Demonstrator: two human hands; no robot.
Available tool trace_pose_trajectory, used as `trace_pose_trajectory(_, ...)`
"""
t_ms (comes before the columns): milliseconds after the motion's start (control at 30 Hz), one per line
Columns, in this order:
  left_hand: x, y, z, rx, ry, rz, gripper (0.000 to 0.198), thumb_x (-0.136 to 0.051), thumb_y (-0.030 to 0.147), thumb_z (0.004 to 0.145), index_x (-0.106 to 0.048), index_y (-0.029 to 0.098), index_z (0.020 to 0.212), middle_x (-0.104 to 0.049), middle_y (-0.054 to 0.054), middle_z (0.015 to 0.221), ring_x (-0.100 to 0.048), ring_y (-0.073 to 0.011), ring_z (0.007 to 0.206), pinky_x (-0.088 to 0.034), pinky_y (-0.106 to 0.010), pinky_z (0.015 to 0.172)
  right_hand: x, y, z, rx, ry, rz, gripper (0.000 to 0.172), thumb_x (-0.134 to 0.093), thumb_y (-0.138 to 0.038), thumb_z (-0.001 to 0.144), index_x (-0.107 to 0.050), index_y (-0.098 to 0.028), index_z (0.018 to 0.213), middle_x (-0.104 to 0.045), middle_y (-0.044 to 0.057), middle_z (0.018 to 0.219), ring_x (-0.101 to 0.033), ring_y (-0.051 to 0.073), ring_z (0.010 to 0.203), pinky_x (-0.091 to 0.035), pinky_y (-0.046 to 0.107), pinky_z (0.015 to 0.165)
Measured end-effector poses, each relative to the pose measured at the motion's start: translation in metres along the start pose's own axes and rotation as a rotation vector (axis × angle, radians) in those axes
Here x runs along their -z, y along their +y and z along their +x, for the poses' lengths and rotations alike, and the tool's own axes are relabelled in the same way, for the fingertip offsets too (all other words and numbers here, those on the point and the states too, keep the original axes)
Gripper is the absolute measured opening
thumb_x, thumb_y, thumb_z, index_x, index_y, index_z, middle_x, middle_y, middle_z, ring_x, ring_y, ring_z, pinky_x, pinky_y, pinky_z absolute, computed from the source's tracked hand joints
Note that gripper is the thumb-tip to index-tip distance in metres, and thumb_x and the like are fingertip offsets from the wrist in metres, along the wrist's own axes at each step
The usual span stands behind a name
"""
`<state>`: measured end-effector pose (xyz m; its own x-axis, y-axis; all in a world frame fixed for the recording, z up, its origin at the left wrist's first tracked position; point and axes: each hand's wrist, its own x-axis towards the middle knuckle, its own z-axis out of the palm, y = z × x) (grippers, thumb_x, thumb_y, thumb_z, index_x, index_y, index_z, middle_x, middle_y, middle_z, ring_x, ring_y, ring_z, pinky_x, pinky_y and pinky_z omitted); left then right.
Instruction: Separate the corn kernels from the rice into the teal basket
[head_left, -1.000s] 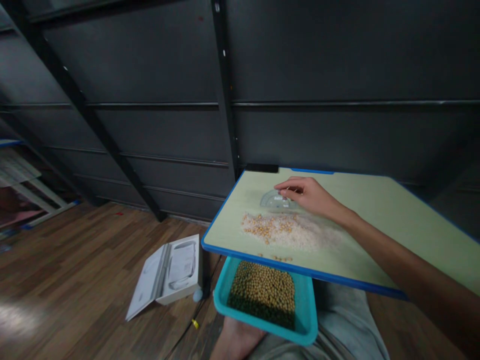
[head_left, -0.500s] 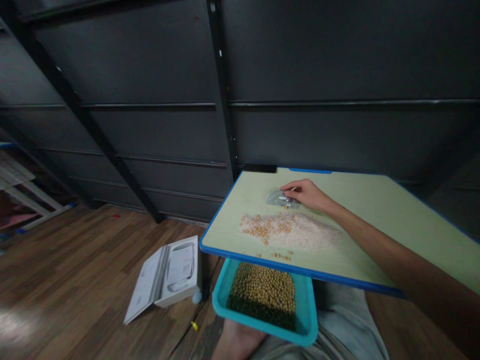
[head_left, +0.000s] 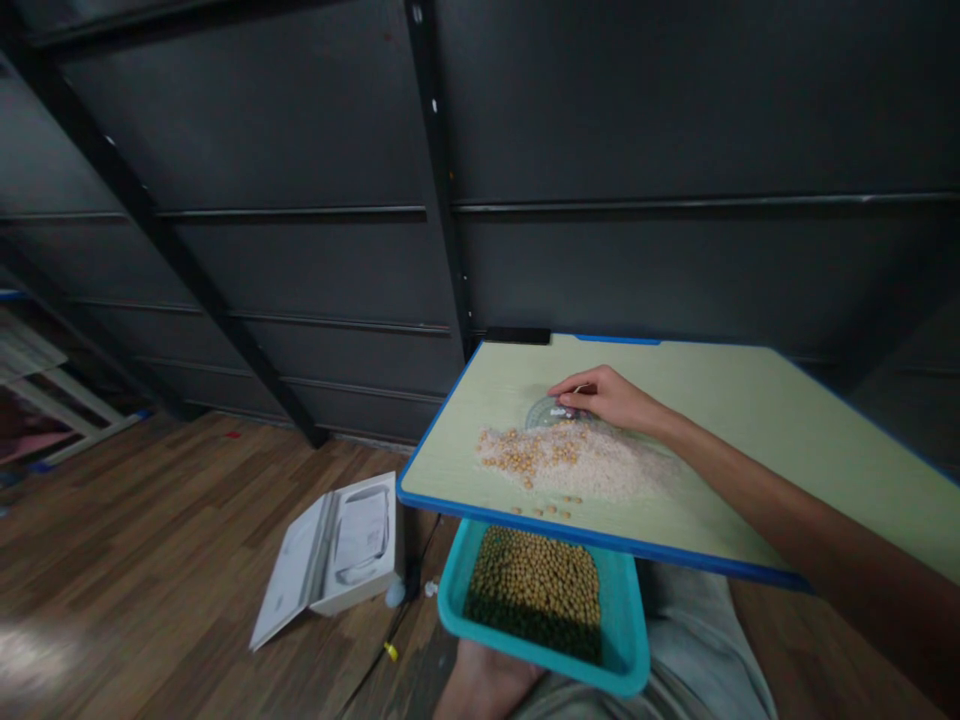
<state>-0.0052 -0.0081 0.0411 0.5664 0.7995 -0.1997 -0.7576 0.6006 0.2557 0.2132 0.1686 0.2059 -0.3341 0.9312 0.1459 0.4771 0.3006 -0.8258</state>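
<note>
The right hand is seen over the far side of the counter, its fingers drawn narrow and closed on a clear plastic piece, which is set against the far rim of the grain pile. The pile, pale grains mixed with yellow beans at its left end, is spread near the counter's left corner, with only a narrow strip left between it and the blue edge. A few loose beans are scattered on that strip. To the right of the forearm, much bare surface is left open. Just beneath the near edge, a teal basket of beans is placed, its far rim covered by the counter.

The plastic piece is partly covered by the fingers and its shape cannot be made out fully. The left hand is not shown. An opened white box is seen on the floor, well apart.
</note>
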Motion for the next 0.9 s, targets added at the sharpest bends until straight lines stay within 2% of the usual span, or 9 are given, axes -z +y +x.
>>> trace_pose_trajectory(100,-0.005,0.002,-0.002,-0.016,0.088,-0.002,0.033,-0.052,0.043,0.09,-0.079,0.025,0.101,-0.076,-0.003,0.114,-0.062,-0.0244,0.119,-0.039,-0.04,0.111,0.001,-0.004,-0.004,-0.001,0.012,-0.012,0.022,-0.067,-0.022,0.084,-0.081,-0.019,0.1,-0.078,0.011,0.098,-0.068,0.022,0.08,-0.054,0.035,0.073)
trace_pose_trajectory(167,-0.007,0.003,-0.003,-0.03,0.101,-0.018,0.035,-0.053,0.044,0.09,-0.078,0.024,0.101,-0.077,-0.003,0.114,-0.064,-0.0245,0.115,-0.039,-0.04,0.111,0.001,-0.007,-0.007,0.0,0.017,-0.018,0.022,-0.066,-0.022,0.085,-0.081,-0.018,0.101,-0.078,0.011,0.098,-0.068,0.022,0.08,-0.054,0.036,0.074)
trace_pose_trajectory(333,0.002,0.001,0.0,0.004,0.01,-0.035,0.039,-0.048,0.045,0.092,-0.072,0.027,0.117,-0.076,-0.004,0.117,-0.062,-0.0246,0.119,-0.038,-0.043,0.112,0.0,-0.013,-0.013,0.023,0.023,-0.005,0.023,-0.065,-0.023,0.086,-0.08,-0.018,0.103,-0.078,0.01,0.102,-0.069,0.023,0.086,-0.054,0.036,0.078)
trace_pose_trajectory(467,0.014,-0.003,0.001,-0.008,0.057,-0.039,0.042,-0.052,0.045,0.09,-0.066,0.031,0.127,-0.076,-0.003,0.117,-0.066,-0.0238,0.112,-0.041,-0.041,0.108,-0.002,-0.019,-0.02,0.033,0.024,-0.018,0.023,-0.064,-0.021,0.087,-0.079,-0.019,0.103,-0.078,0.01,0.105,-0.069,0.022,0.089,-0.053,0.035,0.081)
trace_pose_trajectory(667,0.025,-0.005,0.002,-0.001,0.035,-0.064,0.042,-0.05,0.034,0.091,-0.062,0.031,0.132,-0.072,-0.002,0.126,-0.065,-0.0233,0.114,-0.041,-0.04,0.108,-0.003,-0.025,-0.03,0.108,0.05,-0.079,0.022,-0.062,-0.02,0.089,-0.079,-0.022,0.103,-0.076,0.009,0.108,-0.069,0.023,0.095,-0.052,0.036,0.086)
trace_pose_trajectory(900,0.024,-0.005,0.002,-0.016,0.015,-0.052,0.042,-0.051,0.028,0.09,-0.063,0.032,0.13,-0.069,-0.001,0.13,-0.063,-0.0236,0.117,-0.038,-0.04,0.111,-0.007,-0.033,-0.042,0.242,0.1,-0.244,0.023,-0.059,-0.02,0.093,-0.078,-0.024,0.104,-0.075,0.008,0.105,-0.067,0.022,0.096,-0.051,0.035,0.085)
